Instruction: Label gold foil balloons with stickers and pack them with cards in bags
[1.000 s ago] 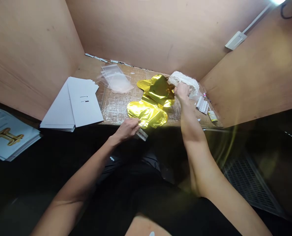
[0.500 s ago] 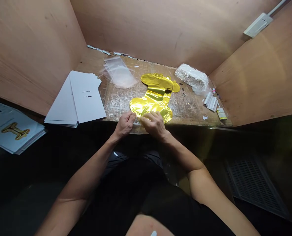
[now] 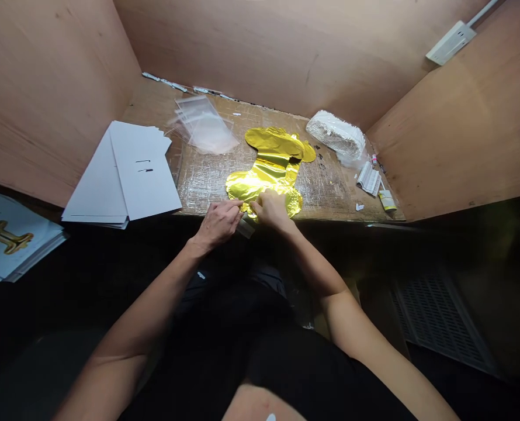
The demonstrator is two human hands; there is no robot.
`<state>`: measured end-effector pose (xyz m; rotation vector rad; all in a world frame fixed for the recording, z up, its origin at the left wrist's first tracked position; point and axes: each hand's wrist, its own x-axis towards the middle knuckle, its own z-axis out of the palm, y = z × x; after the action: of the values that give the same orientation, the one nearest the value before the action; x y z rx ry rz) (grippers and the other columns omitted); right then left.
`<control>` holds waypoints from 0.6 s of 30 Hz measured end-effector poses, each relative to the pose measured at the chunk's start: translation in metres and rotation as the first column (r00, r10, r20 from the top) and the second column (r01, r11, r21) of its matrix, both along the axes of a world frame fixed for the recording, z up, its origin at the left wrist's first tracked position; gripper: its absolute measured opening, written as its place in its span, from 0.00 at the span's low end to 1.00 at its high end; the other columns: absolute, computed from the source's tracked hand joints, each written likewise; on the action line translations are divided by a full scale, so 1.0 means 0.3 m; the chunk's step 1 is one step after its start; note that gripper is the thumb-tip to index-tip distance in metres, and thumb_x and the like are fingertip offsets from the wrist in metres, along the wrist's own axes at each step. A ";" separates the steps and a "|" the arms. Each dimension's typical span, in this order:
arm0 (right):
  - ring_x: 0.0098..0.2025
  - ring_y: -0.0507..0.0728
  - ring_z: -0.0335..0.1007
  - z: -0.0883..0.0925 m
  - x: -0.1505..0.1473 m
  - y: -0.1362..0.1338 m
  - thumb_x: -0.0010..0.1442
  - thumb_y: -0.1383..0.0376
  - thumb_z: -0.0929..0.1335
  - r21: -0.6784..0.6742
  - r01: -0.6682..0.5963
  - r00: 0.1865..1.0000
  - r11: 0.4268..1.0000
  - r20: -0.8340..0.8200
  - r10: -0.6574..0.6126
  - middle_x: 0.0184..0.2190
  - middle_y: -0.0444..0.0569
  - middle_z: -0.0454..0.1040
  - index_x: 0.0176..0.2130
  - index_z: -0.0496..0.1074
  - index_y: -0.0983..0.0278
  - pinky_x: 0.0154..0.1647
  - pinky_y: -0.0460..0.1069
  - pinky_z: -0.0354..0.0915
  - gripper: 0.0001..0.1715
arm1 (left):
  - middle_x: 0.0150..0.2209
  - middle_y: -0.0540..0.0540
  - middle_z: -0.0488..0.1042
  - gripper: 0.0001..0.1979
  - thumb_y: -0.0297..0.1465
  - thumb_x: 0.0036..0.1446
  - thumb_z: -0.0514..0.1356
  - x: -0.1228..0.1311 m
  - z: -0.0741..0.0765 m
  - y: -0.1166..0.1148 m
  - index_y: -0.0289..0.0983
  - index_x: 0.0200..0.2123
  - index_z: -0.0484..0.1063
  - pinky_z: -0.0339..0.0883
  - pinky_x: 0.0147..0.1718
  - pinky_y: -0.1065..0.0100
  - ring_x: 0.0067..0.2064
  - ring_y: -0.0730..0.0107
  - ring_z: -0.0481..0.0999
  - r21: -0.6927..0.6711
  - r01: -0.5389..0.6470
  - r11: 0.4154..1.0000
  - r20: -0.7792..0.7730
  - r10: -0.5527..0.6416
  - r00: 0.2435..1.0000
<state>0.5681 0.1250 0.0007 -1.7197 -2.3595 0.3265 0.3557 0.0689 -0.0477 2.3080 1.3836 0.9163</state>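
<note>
A crinkled gold foil balloon (image 3: 266, 169) lies flat on the foil-covered desk (image 3: 330, 193), its near lobe at the desk's front edge. My right hand (image 3: 272, 210) pinches that lobe's near edge between fingers and thumb. Just left of it, my left hand (image 3: 218, 225) holds a small silvery printed strip (image 3: 245, 227) low against the balloon's edge, its fingertips reaching the foil. The strip is partly hidden by my fingers.
A white netted bundle in clear plastic (image 3: 335, 134), a small booklet (image 3: 368, 178) and a small tube (image 3: 387, 200) lie to the right. Clear plastic bags (image 3: 203, 126) and white card sheets (image 3: 144, 172) lie to the left. Wooden walls (image 3: 453, 128) enclose the desk.
My right hand has come back from the white bundle to the balloon, beside my left hand. The balloon now lies flatter and smoother, and the white bundle sits slightly apart from it.
</note>
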 end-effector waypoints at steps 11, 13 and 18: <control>0.40 0.56 0.66 0.003 0.062 0.058 0.75 0.57 0.65 -0.072 -0.237 0.970 0.969 -0.081 0.231 0.37 0.50 0.76 0.36 0.73 0.65 0.45 0.50 0.56 0.18 | 0.65 0.39 0.78 0.14 0.32 0.75 0.53 0.000 -0.014 -0.012 0.38 0.39 0.75 0.65 0.59 0.51 0.67 0.52 0.76 0.102 0.007 0.995 -0.016 -0.006 1.000; 0.35 0.54 0.63 0.018 0.075 0.087 0.72 0.56 0.65 -0.154 -0.250 0.950 0.956 -0.232 0.211 0.31 0.46 0.72 0.32 0.71 0.65 0.40 0.49 0.55 0.20 | 0.67 0.38 0.75 0.13 0.30 0.75 0.53 0.012 -0.011 -0.017 0.38 0.39 0.76 0.65 0.61 0.51 0.69 0.53 0.73 0.162 0.026 0.986 0.008 -0.028 1.000; 0.28 0.50 0.57 0.094 0.086 0.138 0.66 0.46 0.67 -0.294 -0.317 0.884 0.902 -0.437 0.169 0.24 0.42 0.64 0.29 0.70 0.65 0.31 0.47 0.51 0.27 | 0.60 0.36 0.80 0.14 0.32 0.76 0.52 0.039 -0.033 0.003 0.37 0.39 0.76 0.67 0.55 0.50 0.63 0.49 0.78 0.180 0.057 0.982 -0.095 -0.040 0.995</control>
<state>0.5939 0.1664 0.0289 -1.2971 -2.2956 1.1048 0.3673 0.0697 -0.0576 2.5369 1.3214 0.9720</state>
